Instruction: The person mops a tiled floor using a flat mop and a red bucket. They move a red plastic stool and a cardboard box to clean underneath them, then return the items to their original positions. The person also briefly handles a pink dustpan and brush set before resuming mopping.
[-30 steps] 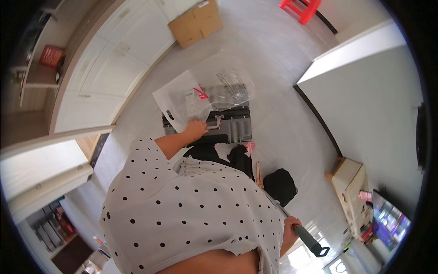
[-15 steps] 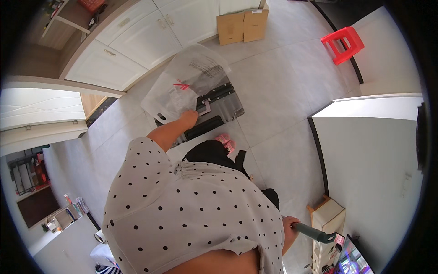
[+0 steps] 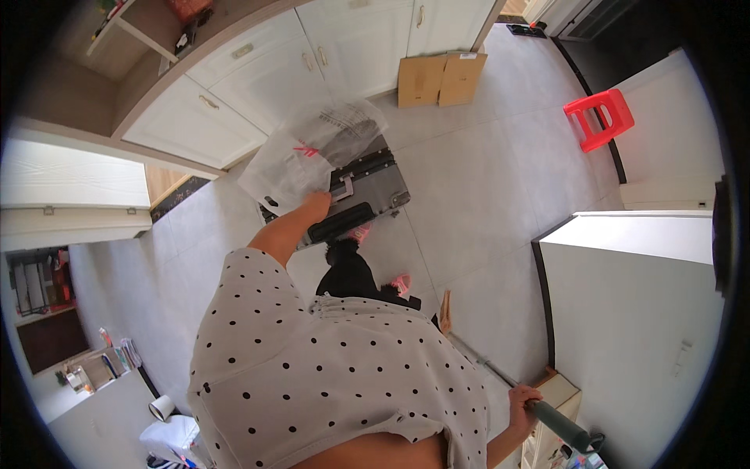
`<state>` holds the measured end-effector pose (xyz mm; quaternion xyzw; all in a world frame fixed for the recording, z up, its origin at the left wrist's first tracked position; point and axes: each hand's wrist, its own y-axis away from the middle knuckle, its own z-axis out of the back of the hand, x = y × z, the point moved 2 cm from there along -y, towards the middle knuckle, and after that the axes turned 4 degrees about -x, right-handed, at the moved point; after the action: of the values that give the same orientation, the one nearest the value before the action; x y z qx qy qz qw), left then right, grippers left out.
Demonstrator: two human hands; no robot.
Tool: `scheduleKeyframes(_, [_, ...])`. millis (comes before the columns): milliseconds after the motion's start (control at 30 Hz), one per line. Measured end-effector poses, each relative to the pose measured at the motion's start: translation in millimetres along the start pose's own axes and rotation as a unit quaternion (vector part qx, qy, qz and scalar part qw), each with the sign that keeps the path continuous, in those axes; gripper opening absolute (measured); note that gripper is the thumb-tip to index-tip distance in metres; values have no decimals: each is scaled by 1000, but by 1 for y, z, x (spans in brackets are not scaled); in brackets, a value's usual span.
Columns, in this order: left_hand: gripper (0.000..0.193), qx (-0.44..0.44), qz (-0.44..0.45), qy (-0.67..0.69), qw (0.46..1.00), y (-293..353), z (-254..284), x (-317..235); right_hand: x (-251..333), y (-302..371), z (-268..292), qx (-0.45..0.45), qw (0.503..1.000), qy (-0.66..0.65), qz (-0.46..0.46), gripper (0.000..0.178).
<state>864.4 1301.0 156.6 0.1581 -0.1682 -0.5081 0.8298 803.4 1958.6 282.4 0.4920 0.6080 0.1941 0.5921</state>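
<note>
A grey and black suitcase lies on the floor in front of me. A clear plastic bag with dark and red print drapes over its far left part. My left hand is closed at the left end of the pale suitcase handle, right beside the bag's edge; the fingertips are hidden. At lower right, my right hand grips a broom just below its thick green grip. The thin shaft slants down to a narrow tan head on the floor, near my pink slipper.
White cabinets line the far left. Flattened cardboard leans against them. A red plastic stool stands at the far right by the wall. A white partition is to my right, with a small cabinet beside it.
My right hand has moved outward to the right with the broom, and its shaft and head now show. My feet have shifted, showing both pink slippers. My left hand stays at the suitcase.
</note>
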Motion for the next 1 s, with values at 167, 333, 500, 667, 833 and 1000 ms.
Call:
scheduleKeyframes(167, [27, -10, 24, 4, 1000, -24, -36, 35, 2, -14, 5, 58, 995, -38, -76, 14])
scheduleKeyframes(333, [24, -62, -24, -13, 998, -33, -30, 31, -8, -8, 4, 128, 984, 20, -125, 21])
scheduleKeyframes(500, [30, -110, -13, -12, 994, -20, -33, 38, 0, 14, -15, 184, 964, 32, -191, 20])
scheduleKeyframes(667, [38, -159, 3, 10, 987, 21, -14, 12, -8, 38, -35, 172, 962, 132, -167, 17])
scheduleKeyframes(833, [44, -173, -99, -34, 979, 71, -18, 5, -14, 39, -37, 149, 964, 171, -137, 18])
scheduleKeyframes(1000, [36, -177, -172, -54, 968, 96, -25, 41, -31, 25, -40, 96, 974, 173, -110, 18])
